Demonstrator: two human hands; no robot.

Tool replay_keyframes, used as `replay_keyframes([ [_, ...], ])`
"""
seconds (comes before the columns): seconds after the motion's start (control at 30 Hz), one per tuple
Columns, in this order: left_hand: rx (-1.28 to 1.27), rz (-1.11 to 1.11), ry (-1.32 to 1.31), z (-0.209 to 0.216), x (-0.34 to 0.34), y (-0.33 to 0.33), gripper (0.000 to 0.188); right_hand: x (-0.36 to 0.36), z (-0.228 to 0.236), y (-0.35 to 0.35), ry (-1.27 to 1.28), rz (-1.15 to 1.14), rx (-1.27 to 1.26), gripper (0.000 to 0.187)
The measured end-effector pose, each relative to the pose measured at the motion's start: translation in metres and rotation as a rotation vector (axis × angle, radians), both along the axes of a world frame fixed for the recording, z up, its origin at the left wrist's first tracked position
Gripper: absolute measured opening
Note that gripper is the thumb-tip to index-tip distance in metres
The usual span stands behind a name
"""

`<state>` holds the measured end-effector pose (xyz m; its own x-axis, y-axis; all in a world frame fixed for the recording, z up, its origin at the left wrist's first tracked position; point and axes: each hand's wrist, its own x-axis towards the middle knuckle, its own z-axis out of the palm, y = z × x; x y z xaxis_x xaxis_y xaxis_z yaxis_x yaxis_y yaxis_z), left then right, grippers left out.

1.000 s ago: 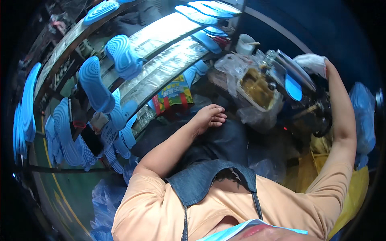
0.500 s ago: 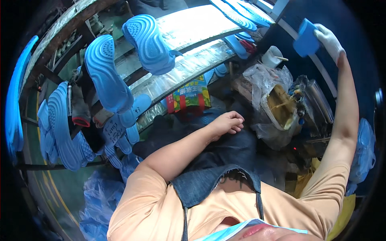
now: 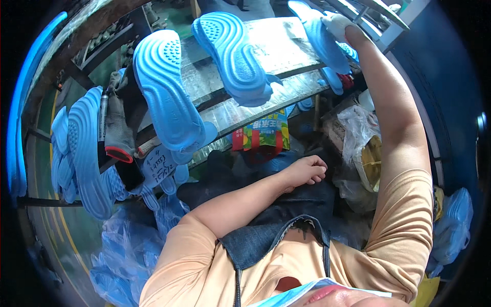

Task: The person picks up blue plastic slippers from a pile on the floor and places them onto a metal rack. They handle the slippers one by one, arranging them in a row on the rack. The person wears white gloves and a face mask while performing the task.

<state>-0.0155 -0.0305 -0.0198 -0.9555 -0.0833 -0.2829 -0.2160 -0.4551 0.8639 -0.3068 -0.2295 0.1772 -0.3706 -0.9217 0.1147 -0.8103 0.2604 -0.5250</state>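
Observation:
My right hand (image 3: 336, 25), in a white glove, reaches up to the far right of the bench. It closes on the edge of a blue insole (image 3: 319, 43) there; the glove hides part of the grip. My bare left hand (image 3: 310, 170) rests over my dark apron, fingers loosely curled with nothing visible in them. Two more blue ridged insoles, a left one (image 3: 166, 84) and a middle one (image 3: 230, 56), stick out over the bench's near edge.
The pale bench top (image 3: 276, 43) spans the far side. At the left hang several insoles (image 3: 89, 153), a marker (image 3: 103, 115) and a grey glove (image 3: 120, 128). A colourful bag (image 3: 266, 134) sits underneath. Plastic bags (image 3: 358, 128) lie right of my lap; a dark blue panel (image 3: 434, 87) stands beyond.
My right hand has come left from beside the blue panel, where it held a blue flat piece, to the insole on the bench. My left hand keeps its curl. The view has shifted.

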Motion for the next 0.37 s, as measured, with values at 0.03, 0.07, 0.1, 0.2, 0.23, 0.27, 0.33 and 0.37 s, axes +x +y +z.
replay_keyframes([
  [0.03, -0.002, 0.003, 0.000, 0.003, 0.001, -0.001, 0.034, -0.015, -0.004, -0.005, -0.082, 0.030, -0.008, 0.042],
  [0.07, -0.008, 0.002, 0.001, 0.005, 0.002, -0.003, 0.034, -0.025, -0.001, -0.008, -0.001, 0.071, 0.080, 0.047],
  [0.1, -0.005, 0.008, 0.010, 0.006, 0.002, -0.003, 0.033, -0.037, 0.003, -0.010, 0.082, 0.115, 0.164, 0.053],
  [0.2, 0.028, 0.086, -0.007, -0.003, 0.010, -0.007, 0.029, 0.041, 0.003, -0.010, 0.526, 0.200, 0.350, 0.073],
  [0.23, 0.037, 0.106, -0.011, -0.007, 0.012, -0.008, 0.030, 0.091, 0.011, 0.004, 0.605, 0.159, 0.389, 0.081],
  [0.27, 0.040, 0.099, -0.005, -0.008, 0.011, -0.007, 0.030, 0.090, 0.012, 0.007, 0.691, 0.188, 0.411, 0.081],
  [0.33, -0.001, 0.074, 0.018, -0.006, 0.007, -0.007, 0.031, 0.084, 0.008, -0.004, 0.862, 0.245, 0.457, 0.080],
  [0.37, -0.021, 0.059, 0.031, -0.005, 0.004, -0.009, 0.032, 0.076, 0.007, -0.002, 0.863, 0.232, 0.461, 0.080],
])
